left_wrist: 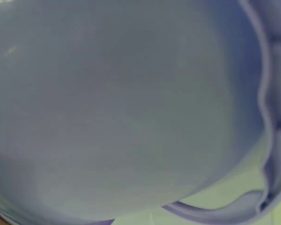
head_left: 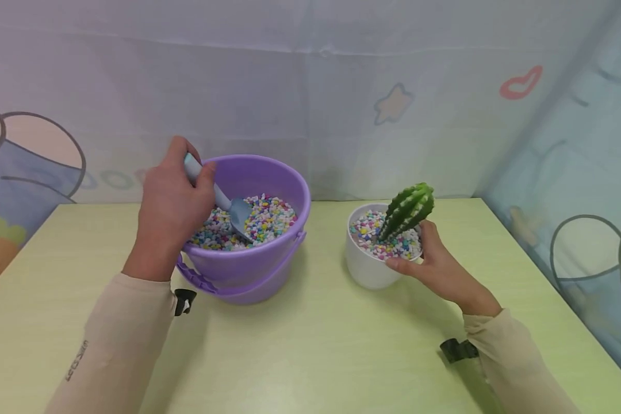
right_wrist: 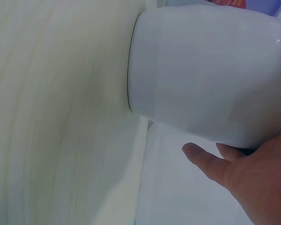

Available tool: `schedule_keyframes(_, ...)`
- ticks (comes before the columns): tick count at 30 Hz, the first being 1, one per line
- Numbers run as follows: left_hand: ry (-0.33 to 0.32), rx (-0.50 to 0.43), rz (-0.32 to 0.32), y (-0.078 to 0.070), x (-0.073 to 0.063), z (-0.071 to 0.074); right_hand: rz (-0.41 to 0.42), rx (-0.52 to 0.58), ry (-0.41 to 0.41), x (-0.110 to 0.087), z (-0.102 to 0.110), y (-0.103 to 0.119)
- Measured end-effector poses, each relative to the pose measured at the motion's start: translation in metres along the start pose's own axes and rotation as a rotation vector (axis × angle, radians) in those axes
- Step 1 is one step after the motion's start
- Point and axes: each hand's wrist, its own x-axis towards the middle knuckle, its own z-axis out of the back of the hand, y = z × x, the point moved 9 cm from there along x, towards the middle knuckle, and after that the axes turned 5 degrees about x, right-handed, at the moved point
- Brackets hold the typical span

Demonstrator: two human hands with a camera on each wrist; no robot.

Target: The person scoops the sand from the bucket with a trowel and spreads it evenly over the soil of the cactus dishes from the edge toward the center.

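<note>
In the head view my left hand grips the handle of a small light-blue shovel. The shovel's blade dips into multicoloured pebbles inside a purple bucket. The bucket's outer wall fills most of the left wrist view, and the left hand is almost out of that view. To the right, my right hand holds a white pot by its right side, thumb at the front rim. A green cactus leans to the right among similar pebbles in the pot. The right wrist view shows the pot's smooth side.
Both containers stand on a pale yellow-green table. The bucket's purple carrying handle hangs down at its front. A printed cloth backdrop rises behind the table and along its right side.
</note>
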Motion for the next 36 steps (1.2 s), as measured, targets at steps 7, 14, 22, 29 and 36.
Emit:
schedule_keyframes(7,0.051,-0.133,-0.039,-0.001,-0.001,-0.002,0.006,0.011,0.001,0.001,0.001,0.000)
schedule_keyframes(14,0.048,-0.276,0.027,0.008,0.002,-0.001,0.001,0.017,-0.001,-0.001,0.001,-0.001)
schedule_keyframes(22,0.136,-0.372,0.003,0.003,0.002,-0.006,-0.006,0.020,-0.009,-0.004,0.000,0.000)
schedule_keyframes(29,0.264,-0.407,-0.175,-0.016,-0.004,-0.007,0.001,0.003,-0.008,-0.004,0.001,0.003)
schedule_keyframes(36,0.261,-0.278,-0.011,-0.005,-0.004,-0.006,-0.007,0.008,0.005,-0.006,0.001,0.004)
